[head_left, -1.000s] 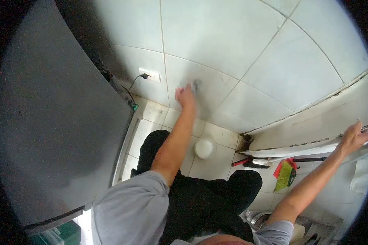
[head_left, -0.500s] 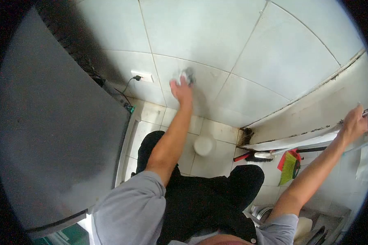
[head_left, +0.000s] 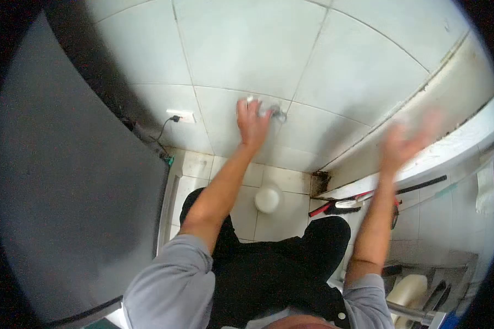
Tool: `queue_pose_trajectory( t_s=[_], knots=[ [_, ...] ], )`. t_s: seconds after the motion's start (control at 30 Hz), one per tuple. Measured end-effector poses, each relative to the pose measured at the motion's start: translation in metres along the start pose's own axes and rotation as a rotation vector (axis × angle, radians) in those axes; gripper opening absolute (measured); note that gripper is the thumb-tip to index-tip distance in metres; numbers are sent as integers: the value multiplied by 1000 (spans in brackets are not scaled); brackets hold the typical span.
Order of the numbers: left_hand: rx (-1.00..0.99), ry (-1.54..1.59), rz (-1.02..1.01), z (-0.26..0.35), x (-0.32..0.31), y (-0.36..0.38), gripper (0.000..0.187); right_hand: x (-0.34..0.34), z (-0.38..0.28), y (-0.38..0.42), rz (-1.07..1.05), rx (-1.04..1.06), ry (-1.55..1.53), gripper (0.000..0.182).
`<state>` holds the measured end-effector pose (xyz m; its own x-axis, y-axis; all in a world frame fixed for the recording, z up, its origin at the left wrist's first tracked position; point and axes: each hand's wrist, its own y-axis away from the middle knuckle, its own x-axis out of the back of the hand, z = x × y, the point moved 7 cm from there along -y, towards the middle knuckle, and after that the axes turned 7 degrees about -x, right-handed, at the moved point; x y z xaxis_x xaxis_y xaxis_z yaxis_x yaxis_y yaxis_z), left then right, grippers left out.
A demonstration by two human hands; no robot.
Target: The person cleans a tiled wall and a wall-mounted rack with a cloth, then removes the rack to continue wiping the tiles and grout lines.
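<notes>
Against the white tiled wall point(head_left: 247, 49), my left hand point(head_left: 253, 122) touches a small grey, crumpled-looking item point(head_left: 278, 113), held near the thumb and blurred. Its other fingers point up the wall. My right hand point(head_left: 409, 140) is raised in front of the pale ledge at the right, fingers spread and smeared by motion, with nothing seen in it. A round white container point(head_left: 268, 198) stands on the tiled floor between my knees.
A large grey appliance point(head_left: 82, 192) fills the left side. A socket point(head_left: 181, 116) with a black plug is on the wall. A brush point(head_left: 343, 208) with red parts lies at the right. Behind my right arm is a rack point(head_left: 422, 315) holding a pale item.
My left hand has moved right along the wall with the grey item. My right hand has come off the far right edge, moved left and spread its fingers. The view has shifted slightly.
</notes>
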<state>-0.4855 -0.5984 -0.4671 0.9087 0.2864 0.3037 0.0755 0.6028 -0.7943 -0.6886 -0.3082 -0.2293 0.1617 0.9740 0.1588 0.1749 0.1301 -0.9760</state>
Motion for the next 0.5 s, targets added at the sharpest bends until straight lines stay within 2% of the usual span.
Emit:
queue_pose_trajectory(
  t_s=[0.03, 0.07, 0.1, 0.13, 0.2, 0.27, 0.33, 0.37, 0.47, 0.5],
  knots=[
    [-85, 6, 7, 18, 10, -29, 48, -27, -30, 40, -137, -81, -150, 63],
    [-170, 29, 8, 32, 14, -46, 49, -62, -68, 66, -381, -204, -288, 48],
    [-261, 60, 4, 44, 16, -62, 49, -101, -76, 107, -456, -235, -370, 34],
    [-358, 101, 0, 54, 15, -72, 50, -136, -88, 120, -543, -382, -530, 32],
    [-594, 90, -96, 60, 23, -64, 56, -189, -89, 141, -339, -399, -659, 36],
    [-646, 187, -103, 50, 25, -56, 61, -220, -91, 149, -336, -660, -651, 40],
    [-635, 201, -244, 62, 38, -61, 67, -220, -103, 157, -174, -677, -581, 45],
    [-630, 228, -320, 66, 40, -62, 68, -218, -103, 161, -159, -677, -544, 47],
    [-603, 257, -510, 76, 44, -56, 73, -202, -110, 167, -198, -642, -482, 56],
    [-524, 297, -577, 70, 39, -51, 71, -201, -107, 174, -241, -630, -441, 58]
  ],
)
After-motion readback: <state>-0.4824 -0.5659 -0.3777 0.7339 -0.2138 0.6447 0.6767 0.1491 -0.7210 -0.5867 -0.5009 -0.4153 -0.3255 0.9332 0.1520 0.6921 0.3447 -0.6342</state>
